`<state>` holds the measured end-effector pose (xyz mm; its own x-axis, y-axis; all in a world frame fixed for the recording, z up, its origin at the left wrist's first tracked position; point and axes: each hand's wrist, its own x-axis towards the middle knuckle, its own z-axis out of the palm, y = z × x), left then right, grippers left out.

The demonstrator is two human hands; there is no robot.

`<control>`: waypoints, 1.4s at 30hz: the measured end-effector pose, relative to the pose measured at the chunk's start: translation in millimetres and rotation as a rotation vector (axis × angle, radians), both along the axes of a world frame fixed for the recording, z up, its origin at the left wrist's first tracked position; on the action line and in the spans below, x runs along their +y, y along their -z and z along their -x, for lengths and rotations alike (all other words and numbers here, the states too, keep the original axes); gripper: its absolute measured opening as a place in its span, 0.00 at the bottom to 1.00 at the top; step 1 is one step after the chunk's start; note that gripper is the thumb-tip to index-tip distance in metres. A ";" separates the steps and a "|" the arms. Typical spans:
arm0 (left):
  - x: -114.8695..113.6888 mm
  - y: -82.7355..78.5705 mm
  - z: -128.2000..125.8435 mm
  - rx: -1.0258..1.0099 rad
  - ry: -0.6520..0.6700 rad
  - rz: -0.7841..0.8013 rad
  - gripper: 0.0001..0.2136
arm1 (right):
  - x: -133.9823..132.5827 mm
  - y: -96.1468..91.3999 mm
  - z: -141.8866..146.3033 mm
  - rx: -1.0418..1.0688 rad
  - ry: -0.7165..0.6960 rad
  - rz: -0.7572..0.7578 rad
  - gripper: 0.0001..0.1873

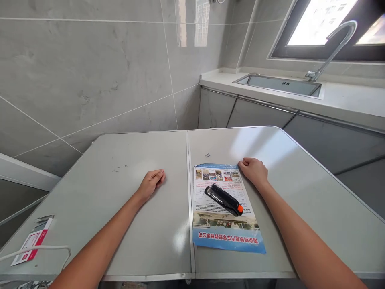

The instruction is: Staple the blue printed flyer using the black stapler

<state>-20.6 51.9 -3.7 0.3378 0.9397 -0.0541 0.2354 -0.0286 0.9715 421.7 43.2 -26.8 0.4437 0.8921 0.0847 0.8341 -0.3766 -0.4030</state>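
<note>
A printed flyer (224,237) with blue bands, small photos and upside-down text lies flat on the table, right of the centre seam. Across its middle rests a black stapler (224,198) with an orange end, lying at a slant. My right hand (255,171) is curled into a loose fist beside the flyer's far right corner; whether it touches the paper I cannot tell. On the left half of the table my left hand (152,184) rests as a fist, with nothing showing in it. Small metal staples (207,155) lie just beyond the flyer's far edge.
A red and white box (32,243) with strips of staples on it sits at the table's left edge, crossed by a white cable (45,247). The pale folding table (162,249) stands near a tiled wall. Back right, a counter holds a sink (279,84) and a tall faucet (333,52).
</note>
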 end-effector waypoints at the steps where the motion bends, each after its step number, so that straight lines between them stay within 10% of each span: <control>1: 0.2 0.3 -0.2 -0.002 -0.005 0.005 0.23 | 0.9 0.3 -1.1 -0.005 -0.013 -0.007 0.16; 13: 2.3 11.4 4.0 0.093 0.053 -0.042 0.24 | 4.5 -3.8 -6.9 -0.009 -0.320 -0.077 0.22; 34: 2.8 -2.2 -7.6 0.243 -0.155 -0.068 0.14 | 7.3 5.6 -8.6 -0.002 -0.267 -0.061 0.25; 38: 20.1 -9.7 -32.5 0.310 -0.119 0.073 0.14 | 8.9 6.0 -10.4 0.048 -0.266 -0.071 0.28; 42: 52.8 -8.5 -97.8 0.321 -0.002 -0.193 0.11 | 9.4 6.6 -12.5 0.062 -0.277 -0.087 0.29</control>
